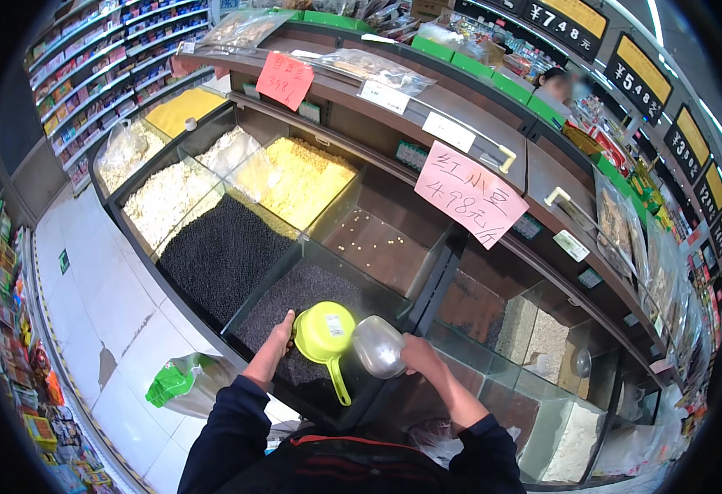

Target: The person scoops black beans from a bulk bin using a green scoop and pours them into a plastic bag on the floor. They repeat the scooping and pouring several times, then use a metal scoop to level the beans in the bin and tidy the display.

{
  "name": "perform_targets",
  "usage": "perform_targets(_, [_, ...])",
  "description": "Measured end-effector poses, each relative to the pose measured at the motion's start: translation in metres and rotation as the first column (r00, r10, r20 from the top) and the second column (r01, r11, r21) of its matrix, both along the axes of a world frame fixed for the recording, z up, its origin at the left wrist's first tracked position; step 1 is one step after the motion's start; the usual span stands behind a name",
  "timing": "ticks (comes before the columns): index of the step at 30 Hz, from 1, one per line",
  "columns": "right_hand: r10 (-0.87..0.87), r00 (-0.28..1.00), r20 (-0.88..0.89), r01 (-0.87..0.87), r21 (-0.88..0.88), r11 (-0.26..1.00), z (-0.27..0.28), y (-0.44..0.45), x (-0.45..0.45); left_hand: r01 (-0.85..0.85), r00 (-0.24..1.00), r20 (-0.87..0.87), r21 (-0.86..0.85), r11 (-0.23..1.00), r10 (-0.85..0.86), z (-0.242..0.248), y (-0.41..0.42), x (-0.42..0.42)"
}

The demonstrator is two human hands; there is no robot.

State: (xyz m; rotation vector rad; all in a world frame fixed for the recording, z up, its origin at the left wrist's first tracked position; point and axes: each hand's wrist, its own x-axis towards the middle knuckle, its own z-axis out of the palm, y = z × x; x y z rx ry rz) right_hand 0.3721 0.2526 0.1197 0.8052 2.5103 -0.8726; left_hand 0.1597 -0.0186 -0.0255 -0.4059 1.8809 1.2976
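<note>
My left hand (282, 336) grips the rim of a lime-green plastic dipper (319, 324). The dipper is bottom up, with a white sticker on its base and its handle towards me. On its right, a shiny metal-looking scoop (374, 347) is in my right hand (421, 356), rounded back upward. The scoop is beside the dipper; whether they touch I cannot tell. Both are over a bin of small dark grains (265, 305), possibly black rice. What lies under the dipper and scoop is hidden. Black beans (222, 262) fill the bin beyond on the left.
Clear dividers separate the bins. Yellow grain (308, 179) and pale flakes (163, 200) lie farther off; one brown-floored bin (376, 247) has a few scattered kernels. Pink handwritten price cards (471, 192) hang from the shelf. A green-and-white bag (188, 383) stands left. A person (552, 86) is beyond the shelf.
</note>
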Motion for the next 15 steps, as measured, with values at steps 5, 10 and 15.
perform_targets(5, [-0.128,0.992,0.002,0.127,-0.084,0.988,0.015,-0.006,0.009,-0.295,0.955,0.107,0.356,0.887,0.275,0.011,0.039,0.022])
perform_targets(10, [-0.18,0.983,-0.03,0.176,-0.088,0.98,0.038,-0.003,0.017,-0.344,0.893,-0.078,0.519,0.783,0.444,0.042,0.061,0.045])
perform_targets(15, [0.127,0.979,-0.158,-0.063,0.359,0.931,0.052,-0.011,0.005,-0.407,0.82,-0.03,0.671,0.62,0.572,0.092,0.02,0.022])
